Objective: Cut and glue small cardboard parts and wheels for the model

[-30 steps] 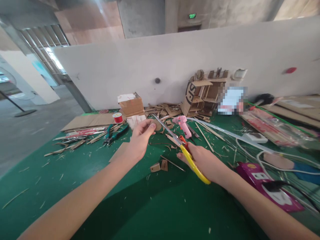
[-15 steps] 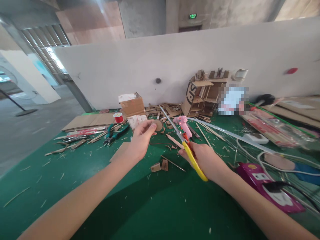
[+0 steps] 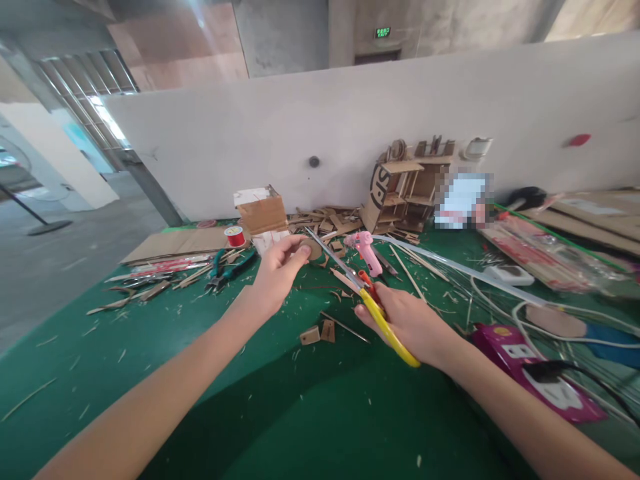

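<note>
Between thumb and fingers, my left hand [image 3: 281, 267] pinches a small round cardboard disc [image 3: 313, 249] above the green table. My right hand [image 3: 407, 320] is wrapped round the handles of a pair of scissors [image 3: 383, 323], one yellow and one red. The blades point up and left, and their tips lie at the upper right edge of the disc; whether they touch it I cannot tell. Behind the scissors stands a pink hot glue gun [image 3: 366, 251]. Below the hands, two small cardboard pieces [image 3: 311, 335] lie beside a thin stick [image 3: 345, 327].
Cardboard scraps lie along the white wall near a small cardboard shelf [image 3: 395, 193]. Green-handled pliers [image 3: 227, 270] and a red thread spool [image 3: 234, 236] are at left. A purple power strip [image 3: 543, 373] with cables sits at right, near another person's hand [image 3: 555, 323].
The scissors have swung slightly left and down, bringing their tips closer to the disc. My left hand still pinches the disc, a little further left in view.
</note>
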`<state>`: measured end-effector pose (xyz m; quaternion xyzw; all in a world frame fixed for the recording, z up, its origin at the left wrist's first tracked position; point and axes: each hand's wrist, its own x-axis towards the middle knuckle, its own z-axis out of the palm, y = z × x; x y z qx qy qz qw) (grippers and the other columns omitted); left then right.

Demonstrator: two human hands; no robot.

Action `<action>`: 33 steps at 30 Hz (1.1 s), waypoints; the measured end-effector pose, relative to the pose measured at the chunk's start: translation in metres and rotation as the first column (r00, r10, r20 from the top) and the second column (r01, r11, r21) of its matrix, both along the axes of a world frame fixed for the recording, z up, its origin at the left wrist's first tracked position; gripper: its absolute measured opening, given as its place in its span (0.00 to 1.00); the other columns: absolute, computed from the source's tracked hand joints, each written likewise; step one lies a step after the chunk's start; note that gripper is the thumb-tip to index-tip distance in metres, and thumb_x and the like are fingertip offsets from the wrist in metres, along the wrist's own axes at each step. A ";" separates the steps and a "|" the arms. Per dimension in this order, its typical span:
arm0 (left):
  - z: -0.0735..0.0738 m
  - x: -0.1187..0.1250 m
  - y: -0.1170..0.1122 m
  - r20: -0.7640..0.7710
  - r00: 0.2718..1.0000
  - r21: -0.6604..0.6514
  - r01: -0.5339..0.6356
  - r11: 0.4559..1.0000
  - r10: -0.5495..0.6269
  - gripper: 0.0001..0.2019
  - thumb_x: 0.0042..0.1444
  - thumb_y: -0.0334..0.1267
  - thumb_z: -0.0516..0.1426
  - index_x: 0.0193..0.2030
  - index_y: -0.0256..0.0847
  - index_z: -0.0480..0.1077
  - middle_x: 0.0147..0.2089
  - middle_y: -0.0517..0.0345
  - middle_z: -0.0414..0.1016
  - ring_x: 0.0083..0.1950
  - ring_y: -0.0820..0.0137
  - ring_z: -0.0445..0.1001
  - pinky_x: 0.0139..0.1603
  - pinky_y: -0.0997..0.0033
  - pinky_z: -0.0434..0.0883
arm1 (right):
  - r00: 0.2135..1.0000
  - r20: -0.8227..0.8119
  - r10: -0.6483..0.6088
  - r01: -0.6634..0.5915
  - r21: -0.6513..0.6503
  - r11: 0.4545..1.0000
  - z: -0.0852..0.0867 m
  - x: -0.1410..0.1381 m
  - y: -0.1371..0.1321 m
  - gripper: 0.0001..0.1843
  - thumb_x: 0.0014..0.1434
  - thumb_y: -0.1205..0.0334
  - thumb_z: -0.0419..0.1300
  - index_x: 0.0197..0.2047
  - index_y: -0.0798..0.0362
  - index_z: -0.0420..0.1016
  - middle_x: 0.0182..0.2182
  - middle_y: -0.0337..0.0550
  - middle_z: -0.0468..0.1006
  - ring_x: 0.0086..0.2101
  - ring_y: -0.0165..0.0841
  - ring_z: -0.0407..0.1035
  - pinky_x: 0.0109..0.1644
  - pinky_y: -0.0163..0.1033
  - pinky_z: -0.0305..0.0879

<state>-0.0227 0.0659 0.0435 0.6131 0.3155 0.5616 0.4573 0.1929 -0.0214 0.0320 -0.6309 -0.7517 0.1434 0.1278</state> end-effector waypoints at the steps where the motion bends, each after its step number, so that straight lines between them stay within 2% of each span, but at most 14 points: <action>1: 0.002 -0.001 -0.001 -0.027 1.000 0.014 -0.006 1.000 0.006 0.11 0.54 0.43 0.62 0.42 0.41 0.75 0.38 0.57 0.74 0.38 0.71 0.70 0.41 0.71 0.69 | 1.000 0.008 -0.001 0.001 0.004 1.000 0.000 0.000 0.000 0.25 0.64 0.36 0.42 0.33 0.50 0.60 0.33 0.48 0.76 0.33 0.42 0.72 0.32 0.40 0.58; 6: 0.006 -0.004 -0.001 -0.133 0.990 0.083 -0.034 0.996 0.045 0.11 0.55 0.43 0.61 0.40 0.39 0.75 0.37 0.57 0.74 0.37 0.71 0.70 0.40 0.72 0.68 | 0.999 0.034 0.010 -0.012 0.043 0.999 0.000 0.003 0.002 0.25 0.64 0.37 0.43 0.33 0.50 0.61 0.32 0.47 0.76 0.32 0.41 0.71 0.32 0.40 0.58; 9: 0.006 -0.005 0.001 -0.140 0.990 0.091 -0.014 0.996 0.027 0.11 0.56 0.44 0.60 0.39 0.39 0.75 0.36 0.57 0.74 0.38 0.70 0.70 0.41 0.71 0.68 | 0.999 0.035 0.028 -0.030 0.050 0.998 0.001 0.004 0.001 0.24 0.65 0.38 0.44 0.33 0.50 0.61 0.32 0.47 0.76 0.32 0.41 0.71 0.33 0.40 0.58; 12: 0.008 -0.008 0.002 -0.163 0.986 0.101 -0.004 0.995 0.021 0.11 0.57 0.44 0.59 0.40 0.39 0.75 0.36 0.57 0.74 0.37 0.69 0.71 0.41 0.71 0.68 | 0.999 0.005 0.048 -0.048 0.035 0.998 0.003 0.004 -0.001 0.23 0.65 0.39 0.44 0.34 0.50 0.61 0.32 0.47 0.76 0.31 0.40 0.71 0.33 0.40 0.59; 15: 0.014 -0.010 0.001 -0.270 0.961 0.131 -0.023 0.991 0.058 0.10 0.58 0.42 0.58 0.41 0.39 0.74 0.36 0.56 0.74 0.37 0.69 0.71 0.40 0.70 0.68 | 0.999 -0.029 0.026 -0.025 0.041 0.999 0.000 0.002 0.000 0.24 0.64 0.38 0.46 0.33 0.51 0.62 0.31 0.48 0.76 0.31 0.40 0.71 0.33 0.40 0.60; 17: 0.018 -0.011 -0.001 -0.347 0.935 0.157 -0.024 0.987 0.078 0.09 0.58 0.41 0.57 0.41 0.39 0.73 0.37 0.55 0.74 0.38 0.68 0.72 0.40 0.69 0.69 | 0.993 -0.119 -0.012 0.016 0.028 0.999 -0.004 0.000 0.003 0.24 0.63 0.38 0.47 0.33 0.51 0.63 0.31 0.47 0.76 0.30 0.39 0.71 0.32 0.40 0.61; 19: 0.021 -0.010 -0.004 -0.428 0.901 0.175 0.014 0.985 0.064 0.09 0.59 0.39 0.56 0.41 0.38 0.73 0.38 0.54 0.75 0.39 0.66 0.74 0.40 0.67 0.70 | 0.949 -0.314 -0.043 0.041 -0.014 0.999 -0.009 -0.003 0.007 0.22 0.62 0.39 0.50 0.36 0.51 0.65 0.32 0.46 0.77 0.31 0.39 0.72 0.32 0.39 0.63; 22: 0.022 -0.006 -0.014 -0.594 0.805 0.196 0.135 0.971 0.008 0.08 0.60 0.38 0.56 0.42 0.39 0.74 0.40 0.52 0.77 0.40 0.65 0.74 0.40 0.66 0.70 | 0.774 -0.630 -0.064 0.019 -0.078 0.997 -0.014 -0.009 0.010 0.20 0.57 0.44 0.58 0.42 0.52 0.66 0.37 0.46 0.78 0.36 0.38 0.74 0.38 0.40 0.68; 25: 0.021 0.002 -0.028 -0.704 0.707 0.178 0.262 0.949 -0.063 0.09 0.60 0.40 0.55 0.43 0.42 0.75 0.40 0.53 0.77 0.38 0.65 0.74 0.37 0.67 0.70 | 0.635 -0.768 -0.082 0.002 -0.104 0.995 -0.013 -0.015 0.008 0.18 0.52 0.50 0.62 0.40 0.52 0.66 0.37 0.45 0.77 0.38 0.38 0.74 0.42 0.41 0.69; 29: 0.016 0.011 -0.040 -0.690 0.699 0.103 0.351 0.931 -0.187 0.09 0.61 0.39 0.55 0.42 0.45 0.77 0.39 0.55 0.78 0.37 0.67 0.75 0.35 0.70 0.70 | 0.590 -0.804 -0.073 0.024 -0.073 0.997 -0.009 -0.018 0.004 0.16 0.48 0.53 0.62 0.36 0.51 0.64 0.35 0.42 0.76 0.34 0.36 0.73 0.38 0.40 0.69; 31: 0.011 0.011 -0.037 -0.684 0.700 0.088 0.357 0.930 -0.204 0.09 0.60 0.39 0.55 0.42 0.45 0.76 0.40 0.55 0.78 0.37 0.66 0.75 0.35 0.69 0.70 | 0.595 -0.802 -0.058 0.033 -0.047 0.998 -0.011 -0.018 0.004 0.15 0.48 0.53 0.62 0.36 0.51 0.64 0.33 0.41 0.75 0.33 0.35 0.72 0.37 0.39 0.69; 33: 0.005 0.006 -0.027 -0.712 0.672 0.056 0.346 0.937 -0.206 0.10 0.60 0.40 0.55 0.43 0.45 0.76 0.40 0.54 0.79 0.37 0.66 0.76 0.35 0.69 0.70 | 0.619 -0.783 -0.054 0.043 -0.035 0.998 -0.013 -0.016 0.005 0.15 0.49 0.52 0.63 0.36 0.51 0.65 0.33 0.41 0.75 0.34 0.35 0.72 0.38 0.39 0.69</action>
